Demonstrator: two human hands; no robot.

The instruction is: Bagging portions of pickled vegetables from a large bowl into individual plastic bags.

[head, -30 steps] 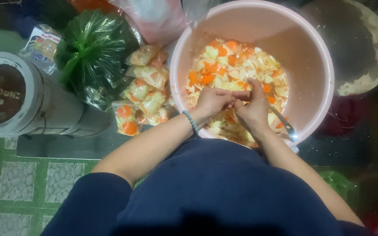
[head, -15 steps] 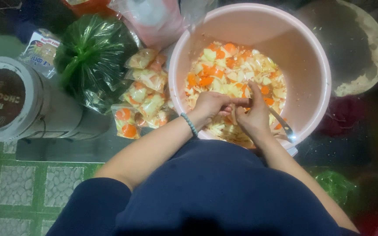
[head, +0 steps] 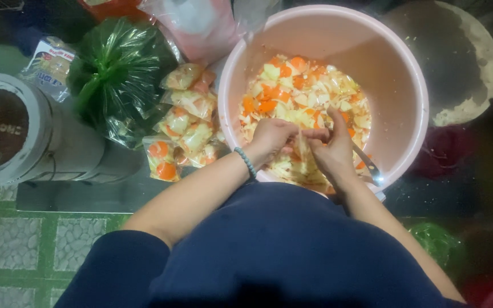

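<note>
A person in a dark blue top (head: 281, 251) fills the lower half of the view, bent over a large pink plastic basin (head: 406, 85) at twelve to one o'clock. Inside it lies a heap of chopped pale cabbage and orange carrot pieces (head: 298, 94), spread across the basin floor. At nine o'clock a round tin with a dark lid (head: 1, 128) lies on a metal surface (head: 81, 197) over green-and-white floor tiles (head: 12, 251). A knotted green plastic bag (head: 115, 74) sits at ten o'clock, and just beside it, touching the basin's outer wall, rests a cluster of small clear packets filled with the same vegetables (head: 186, 128). Both hands meet at the near edge of the heap. The left hand (head: 272, 137), a beaded bracelet (head: 245, 161) on its wrist, is curled with fingers pinching a thin clear bag (head: 303, 148) between the hands. The right hand (head: 335, 151) is closed on the same bag from the other side. A metal spoon (head: 369, 165) leans on the basin's rim at four o'clock, just beside the right wrist.
</note>
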